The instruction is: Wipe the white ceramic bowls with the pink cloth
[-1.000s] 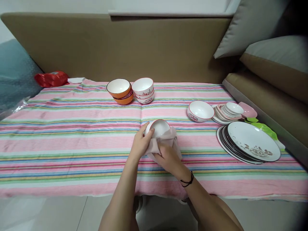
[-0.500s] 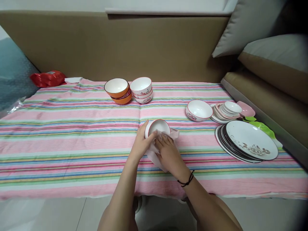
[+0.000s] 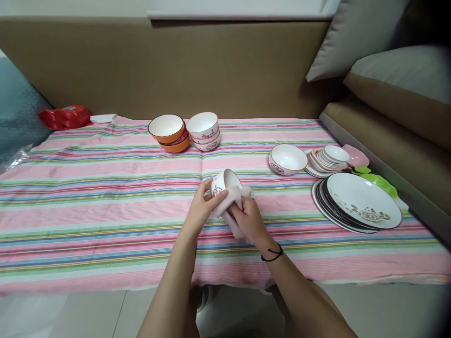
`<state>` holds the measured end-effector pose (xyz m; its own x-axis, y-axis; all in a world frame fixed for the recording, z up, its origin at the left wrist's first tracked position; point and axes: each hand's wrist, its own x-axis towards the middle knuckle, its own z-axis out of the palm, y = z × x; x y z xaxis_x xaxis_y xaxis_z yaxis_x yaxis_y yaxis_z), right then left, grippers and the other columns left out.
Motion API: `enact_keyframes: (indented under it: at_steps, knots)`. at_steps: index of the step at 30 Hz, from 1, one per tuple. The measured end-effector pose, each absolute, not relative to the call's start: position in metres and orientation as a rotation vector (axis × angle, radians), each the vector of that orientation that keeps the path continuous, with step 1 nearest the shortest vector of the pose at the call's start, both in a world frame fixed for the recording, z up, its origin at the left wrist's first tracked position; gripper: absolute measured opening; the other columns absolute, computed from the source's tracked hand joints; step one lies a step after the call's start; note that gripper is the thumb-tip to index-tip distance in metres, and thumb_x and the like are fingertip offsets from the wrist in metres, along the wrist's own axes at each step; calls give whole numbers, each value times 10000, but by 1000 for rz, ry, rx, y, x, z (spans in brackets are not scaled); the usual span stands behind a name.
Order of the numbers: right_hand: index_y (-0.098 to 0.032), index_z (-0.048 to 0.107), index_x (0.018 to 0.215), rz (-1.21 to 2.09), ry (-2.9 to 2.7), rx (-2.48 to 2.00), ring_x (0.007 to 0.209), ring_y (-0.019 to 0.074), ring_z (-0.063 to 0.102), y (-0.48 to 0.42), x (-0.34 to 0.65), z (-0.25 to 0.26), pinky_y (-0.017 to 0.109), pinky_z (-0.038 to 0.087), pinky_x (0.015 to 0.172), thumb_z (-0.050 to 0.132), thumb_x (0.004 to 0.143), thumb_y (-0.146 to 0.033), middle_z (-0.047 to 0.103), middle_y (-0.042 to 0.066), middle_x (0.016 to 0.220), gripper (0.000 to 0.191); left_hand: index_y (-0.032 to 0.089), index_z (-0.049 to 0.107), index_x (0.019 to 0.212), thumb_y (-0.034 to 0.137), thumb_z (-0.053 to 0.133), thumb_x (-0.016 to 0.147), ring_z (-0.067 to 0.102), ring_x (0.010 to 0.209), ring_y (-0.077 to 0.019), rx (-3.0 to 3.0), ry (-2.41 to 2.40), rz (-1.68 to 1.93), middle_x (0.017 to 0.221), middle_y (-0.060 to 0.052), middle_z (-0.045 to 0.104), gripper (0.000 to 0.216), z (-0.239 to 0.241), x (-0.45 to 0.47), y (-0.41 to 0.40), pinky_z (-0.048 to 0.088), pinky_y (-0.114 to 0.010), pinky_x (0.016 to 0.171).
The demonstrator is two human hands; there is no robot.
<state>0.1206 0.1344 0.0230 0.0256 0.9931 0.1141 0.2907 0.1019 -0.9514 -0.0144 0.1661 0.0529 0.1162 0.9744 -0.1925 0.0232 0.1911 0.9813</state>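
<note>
My left hand (image 3: 201,204) grips a white bowl (image 3: 219,182) with a red rim and a painted pattern on its outside. The bowl is tilted, its mouth turned to the right. A pale cloth (image 3: 235,225) is bunched in my right hand (image 3: 249,218) and pressed against the bowl's near rim, covering part of it. The fingertips of my right hand are partly hidden in the cloth. A black cord bracelet circles my right wrist.
Beyond my hands stand stacked orange bowls (image 3: 166,129) and stacked white bowls (image 3: 203,126). To the right are a single white bowl (image 3: 288,159), small dishes (image 3: 335,154) and piled plates (image 3: 364,199). A striped cloth (image 3: 105,216) covers the surface; a red package (image 3: 66,117) lies far left.
The bowl has turned more onto its side, showing its patterned outside. My right hand has drawn from inside the bowl to its near rim, with the cloth gathered up.
</note>
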Motion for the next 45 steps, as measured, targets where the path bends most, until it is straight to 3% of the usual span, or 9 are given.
enact_keyframes:
  at_steps: [5,9,13,16,21,24,29,39,45]
  knots:
    - [-165,546,666,943,-1653,-1352,536,123,486,130,117,19,234,376,535,517,865,-287,528,-28,550,236,229,451,1316,492,612,819,558,1119,-226,1214,1232,954,1282,-63,559,585,51,-19,165,463,-321,898]
    - [-123,638,941,738,-2048,-1325,805,199,643,123,114,18,318,488,764,483,907,-193,705,75,873,173,238,435,1350,499,582,841,540,1167,-235,1281,1215,895,1288,-53,567,591,48,-27,164,448,-336,962]
    - [-97,561,1250,428,-2349,-1283,1219,231,537,120,115,12,390,349,1093,472,897,-103,627,127,1271,365,233,521,1302,472,603,822,483,1267,-260,1421,1219,936,1393,-56,516,543,43,-37,167,402,-363,1046]
    - [-99,515,1329,357,-2413,-1320,1330,221,439,121,118,7,418,246,1171,485,889,-96,548,130,1381,441,230,518,1324,460,605,814,406,1355,-264,1483,1223,943,1460,-64,465,567,36,-40,169,337,-383,1112]
    - [-109,485,1365,275,-2341,-1432,1358,229,403,122,118,6,476,275,1155,475,906,-113,521,159,1399,459,222,258,1492,440,655,785,180,1473,-253,1519,1235,949,1599,-84,204,840,26,-32,166,173,-396,1197]
    - [-105,493,1359,246,-2310,-1465,1338,232,431,122,113,5,458,291,1148,423,924,-98,519,141,1405,441,207,166,1507,455,652,792,149,1478,-259,1458,1299,1011,1606,-109,146,899,19,-25,163,187,-394,1195]
    - [-67,483,1367,124,-2350,-1585,1339,249,427,123,100,-1,437,275,1154,421,917,-82,494,150,1425,455,193,223,1474,440,612,819,215,1459,-263,1382,1314,1113,1576,-130,229,801,5,-23,165,224,-395,1183]
    - [-8,569,1267,24,-2435,-1619,1182,270,571,116,94,4,411,341,1087,430,880,-44,618,221,1247,413,180,403,1347,336,519,848,412,1344,-218,1358,1340,1305,1410,-100,467,535,-12,-13,158,301,-354,1132]
    - [-15,592,1244,-17,-2489,-1583,1148,255,595,101,101,5,388,355,1068,428,864,-26,644,216,1203,414,162,343,1415,380,564,832,399,1365,-260,1462,1350,1238,1461,-137,434,661,-12,-18,132,275,-406,1144]
